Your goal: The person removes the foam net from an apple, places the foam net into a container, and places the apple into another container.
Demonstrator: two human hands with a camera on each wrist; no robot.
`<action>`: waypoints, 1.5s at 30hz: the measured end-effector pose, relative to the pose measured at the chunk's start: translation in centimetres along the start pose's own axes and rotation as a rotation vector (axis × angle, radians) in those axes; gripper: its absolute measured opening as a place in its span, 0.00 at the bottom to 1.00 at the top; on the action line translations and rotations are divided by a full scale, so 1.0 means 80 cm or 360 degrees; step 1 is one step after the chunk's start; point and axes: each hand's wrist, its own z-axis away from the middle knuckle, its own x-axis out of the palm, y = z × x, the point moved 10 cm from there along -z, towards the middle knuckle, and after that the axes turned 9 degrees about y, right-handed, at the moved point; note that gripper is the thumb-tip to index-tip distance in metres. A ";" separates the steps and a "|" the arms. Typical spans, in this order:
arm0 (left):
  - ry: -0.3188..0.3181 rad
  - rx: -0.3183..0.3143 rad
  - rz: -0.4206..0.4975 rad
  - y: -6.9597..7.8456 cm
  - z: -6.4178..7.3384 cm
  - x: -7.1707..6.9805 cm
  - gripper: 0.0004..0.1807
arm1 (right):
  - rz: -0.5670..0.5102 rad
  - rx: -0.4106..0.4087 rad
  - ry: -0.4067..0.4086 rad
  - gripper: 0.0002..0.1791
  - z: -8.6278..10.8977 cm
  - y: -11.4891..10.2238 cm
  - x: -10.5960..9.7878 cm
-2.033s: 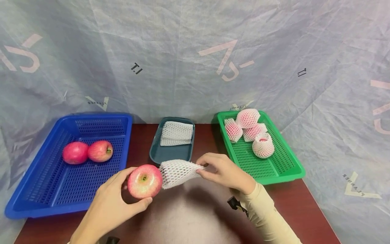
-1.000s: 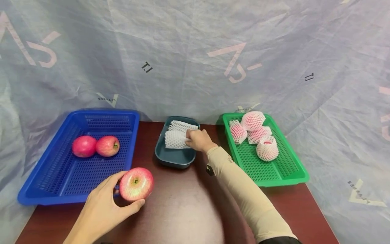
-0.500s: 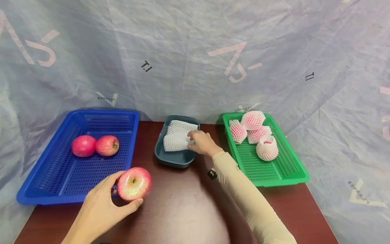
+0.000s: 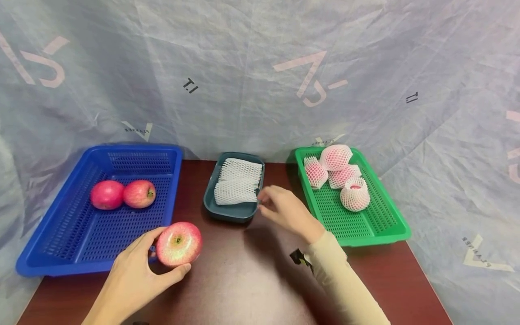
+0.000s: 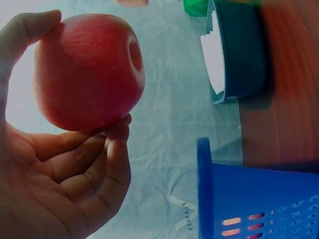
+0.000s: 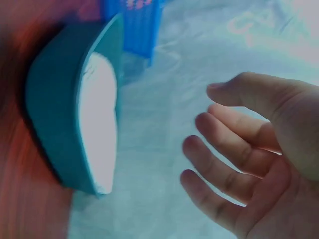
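Note:
My left hand point(image 4: 140, 271) grips a red apple point(image 4: 179, 244), stem side up, above the table in front of the blue basket. In the left wrist view the thumb and fingers wrap the apple point(image 5: 89, 72) from opposite sides. My right hand point(image 4: 286, 210) is just right of the small dark teal tray point(image 4: 231, 213), fingers apart and holding nothing. The right wrist view shows that hand point(image 6: 249, 154) with loosely bent, separate fingers. White foam net sleeves point(image 4: 237, 180) lie in the tray, one overlapping another.
At left a blue basket point(image 4: 101, 253) holds two bare apples point(image 4: 122, 195). A green basket point(image 4: 351, 232) at right contains several apples in foam nets point(image 4: 355, 194). A grey printed cloth point(image 4: 243, 90) hangs behind the dark red table point(image 4: 231, 289).
My right hand brought a foam net sleeve from beside the apple to the tray, let it go there, and has drawn back toward me. The left hand keeps the apple, slightly farther left.

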 end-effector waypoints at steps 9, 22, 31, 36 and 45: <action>-0.0034 -0.0039 -0.0019 -0.005 -0.001 0.003 0.46 | 0.0141 -0.0150 0.0070 0.09 0.077 -0.056 -0.047; 0.0016 -0.0046 -0.0038 -0.009 -0.013 -0.009 0.46 | 0.0130 -0.0127 0.0041 0.10 0.091 -0.051 -0.043; 0.0029 0.0000 -0.0167 -0.025 -0.054 -0.033 0.49 | 0.0126 -0.0098 0.0015 0.09 0.096 -0.044 -0.039; -0.0017 0.0073 -0.0307 -0.039 -0.110 -0.039 0.49 | 0.0132 -0.0039 -0.0020 0.08 0.102 -0.037 -0.036; -0.0324 -0.0016 -0.0540 -0.101 -0.209 -0.007 0.31 | 0.0106 0.0078 -0.0038 0.08 0.118 -0.018 -0.037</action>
